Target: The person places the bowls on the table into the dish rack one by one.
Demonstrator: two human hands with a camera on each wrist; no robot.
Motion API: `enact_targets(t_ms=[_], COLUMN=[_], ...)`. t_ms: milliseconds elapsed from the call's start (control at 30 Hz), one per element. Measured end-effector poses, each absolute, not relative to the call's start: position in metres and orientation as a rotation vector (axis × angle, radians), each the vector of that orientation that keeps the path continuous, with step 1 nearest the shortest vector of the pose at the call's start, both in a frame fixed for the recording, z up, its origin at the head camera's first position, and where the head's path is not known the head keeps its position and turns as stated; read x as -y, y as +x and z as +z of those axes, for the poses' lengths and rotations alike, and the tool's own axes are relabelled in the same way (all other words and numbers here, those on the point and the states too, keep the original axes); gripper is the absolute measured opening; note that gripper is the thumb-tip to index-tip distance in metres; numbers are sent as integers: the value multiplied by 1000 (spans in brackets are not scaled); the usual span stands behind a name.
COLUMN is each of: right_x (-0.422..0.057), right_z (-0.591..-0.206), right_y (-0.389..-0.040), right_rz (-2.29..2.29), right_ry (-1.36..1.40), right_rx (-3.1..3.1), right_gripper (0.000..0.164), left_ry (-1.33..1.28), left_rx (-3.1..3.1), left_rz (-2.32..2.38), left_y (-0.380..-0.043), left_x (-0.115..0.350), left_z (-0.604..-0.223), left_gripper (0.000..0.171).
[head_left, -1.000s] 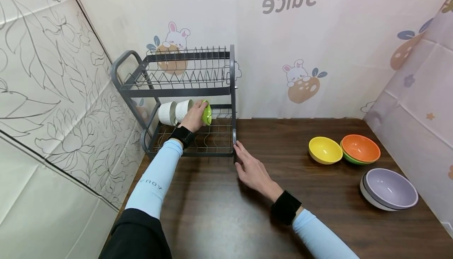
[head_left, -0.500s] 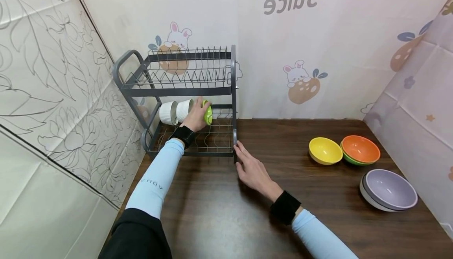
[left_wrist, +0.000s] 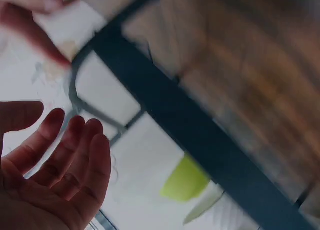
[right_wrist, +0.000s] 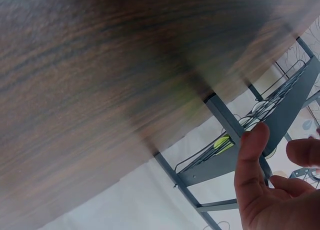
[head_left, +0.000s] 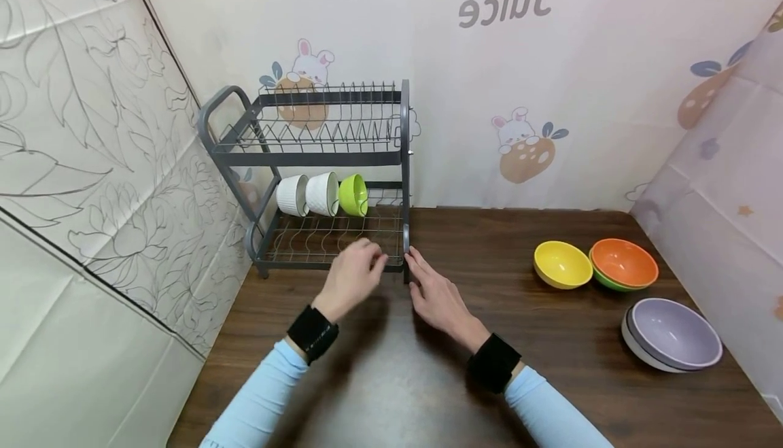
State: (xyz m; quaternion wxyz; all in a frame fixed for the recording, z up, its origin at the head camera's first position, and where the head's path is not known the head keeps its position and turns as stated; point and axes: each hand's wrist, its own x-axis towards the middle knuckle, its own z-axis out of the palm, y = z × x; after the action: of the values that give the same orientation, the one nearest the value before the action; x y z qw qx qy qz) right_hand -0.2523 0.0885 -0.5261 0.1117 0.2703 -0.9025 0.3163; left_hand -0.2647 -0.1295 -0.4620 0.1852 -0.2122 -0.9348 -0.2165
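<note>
Pale curtains (head_left: 453,94) with rabbit and fruit prints hang behind the dark wood tabletop (head_left: 483,257). Taking the middle of the head view as our dial's centre, we find the two-tier rack (head_left: 308,159) between nine and ten o'clock.

On its lower tier, near nine o'clock, we see three small vessels in a row: a ribbed white cup (head_left: 290,196), a patterned white cup (head_left: 321,195) and a lime-green cup (head_left: 353,195), each tipped on its side with its mouth toward three o'clock.

Our left hand (head_left: 351,274) is at seven o'clock, in front of the lime-green cup and apart from it; its fingers curve loosely, thumb apart, and hold nothing. Our right hand (head_left: 437,295), at five o'clock, rests its fingers against the rack's near right post without clasping it.

We judge the racking to be part done: three cups sit in place, while several bowls lie outside. Between three and four o'clock we count a yellow bowl (head_left: 563,264), an orange bowl (head_left: 624,262) nested in a green bowl (head_left: 610,284), and a lavender bowl (head_left: 675,329) stacked above a white bowl (head_left: 639,355). Whether those bowls also belong in the rack, we cannot tell.
</note>
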Motion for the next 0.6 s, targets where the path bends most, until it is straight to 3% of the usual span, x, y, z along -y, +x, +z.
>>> enact_targets(t_ms=[333,600], right_x=[-111,-227], right_z=[-523,-531], right_y=[-253,-251], right_rz=[863,676], right_ry=[679,286], right_rx=[2655,2608], right_gripper=[51,41], left_ry=[-600,-570], left_rx=[2662,2645], left_rz=[-633,-712], left_y=[-243,-232], left_x=[113,114], left_z=[-480,-484], left_gripper=[12,10])
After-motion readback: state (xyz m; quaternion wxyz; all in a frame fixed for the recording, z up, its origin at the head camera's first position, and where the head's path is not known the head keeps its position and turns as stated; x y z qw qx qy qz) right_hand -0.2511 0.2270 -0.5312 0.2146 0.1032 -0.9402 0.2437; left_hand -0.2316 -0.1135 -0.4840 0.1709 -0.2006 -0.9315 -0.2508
